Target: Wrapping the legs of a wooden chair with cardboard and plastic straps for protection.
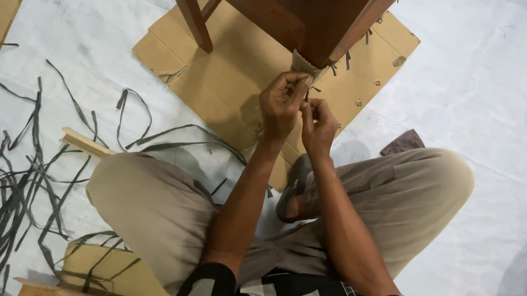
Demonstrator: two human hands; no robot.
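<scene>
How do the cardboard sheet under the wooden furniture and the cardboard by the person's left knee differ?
The cardboard sheet under the wooden furniture lies flat and spread open; the cardboard pieces by the left knee are smaller and piled up. The sheet bears only a few short strip scraps; dark strips drape across the pieces. The sheet is plain; one piece shows a coloured print. Both are brown and lie on the white floor cover.

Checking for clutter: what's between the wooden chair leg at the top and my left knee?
In the head view, flattened cardboard, then white floor sheet crossed by dark strips.
</scene>
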